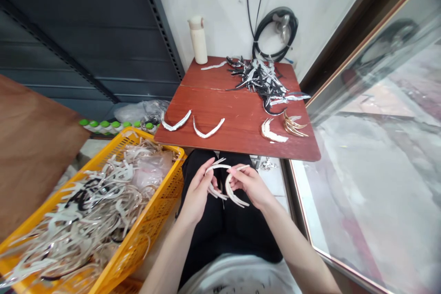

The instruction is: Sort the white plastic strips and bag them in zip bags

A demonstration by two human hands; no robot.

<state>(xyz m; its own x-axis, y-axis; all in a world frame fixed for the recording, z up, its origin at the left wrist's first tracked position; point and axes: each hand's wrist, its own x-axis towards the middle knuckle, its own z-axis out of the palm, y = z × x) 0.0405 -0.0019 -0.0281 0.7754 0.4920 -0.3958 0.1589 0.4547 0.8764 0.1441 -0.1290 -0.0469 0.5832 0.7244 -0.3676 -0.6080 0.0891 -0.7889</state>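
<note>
Over my lap, my left hand (201, 181) pinches several curved off-white strips (217, 193). My right hand (248, 183) grips another bunch of curved off-white strips (234, 196) a short way to the right. One thin strip (222, 166) arches between the two hands. Just beyond, on the red-brown table (237, 142), lie two V-shaped white pieces (209, 134) at the left. A stack of cream curved pieces (272, 132) and a bunch of gold-coloured curved pieces (294, 126) rest near the right edge.
A tangled pile of black and silver strips (260, 78) covers the table's back right. A cream bottle (198, 41) stands at the back left. On my left, a yellow crate (138, 239) is full of loose strips. A glass panel (365, 147) runs along the right; coiled cable (258, 50) leans on the wall.
</note>
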